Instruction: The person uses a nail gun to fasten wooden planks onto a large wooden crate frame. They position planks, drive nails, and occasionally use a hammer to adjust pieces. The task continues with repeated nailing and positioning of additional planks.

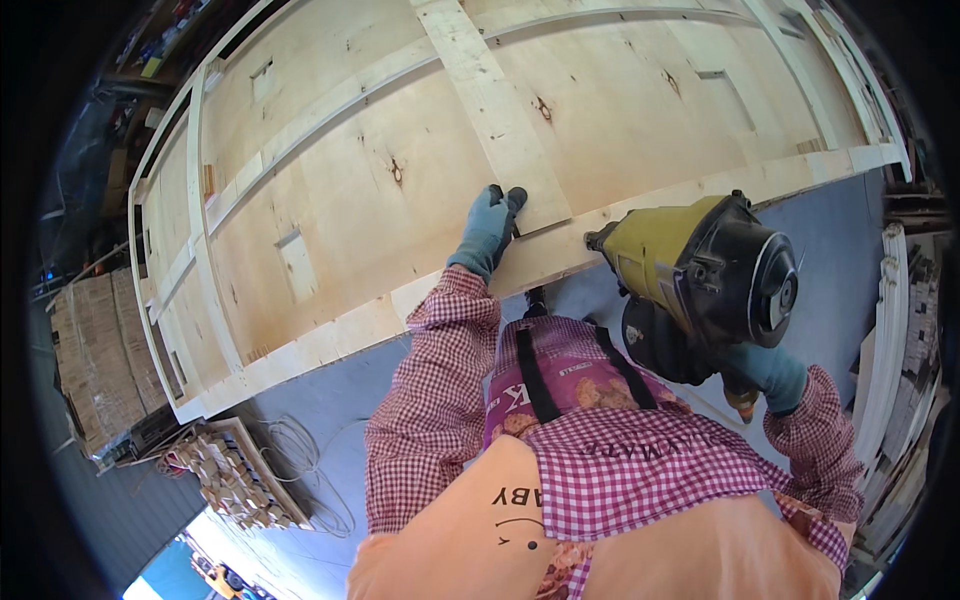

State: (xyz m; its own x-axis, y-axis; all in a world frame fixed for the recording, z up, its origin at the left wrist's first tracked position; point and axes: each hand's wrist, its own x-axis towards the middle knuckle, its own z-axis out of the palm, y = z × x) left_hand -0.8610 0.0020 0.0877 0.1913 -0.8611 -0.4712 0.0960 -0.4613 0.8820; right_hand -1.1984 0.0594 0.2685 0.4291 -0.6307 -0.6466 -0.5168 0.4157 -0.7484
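In a blue-grey glove with dark fingertips, my left hand (484,232) is closed at the left edge of a flat wooden board (500,140), close to its near end. This board lies across a large pale wooden panel frame (330,340), its near end resting by the front rail. My right hand (772,374), gloved too, grips the handle of a yellow and black nail gun (680,250). The tool's nose points left, over the front rail and beside the board's end. Its body hides part of my right fingers.
Cardboard stacks (105,350) stand at the left. A crate of small wooden blocks (240,475) sits on the floor near a coiled hose (300,455). Long timber strips (890,340) are piled at the right. Cutouts and knots mark the panel.
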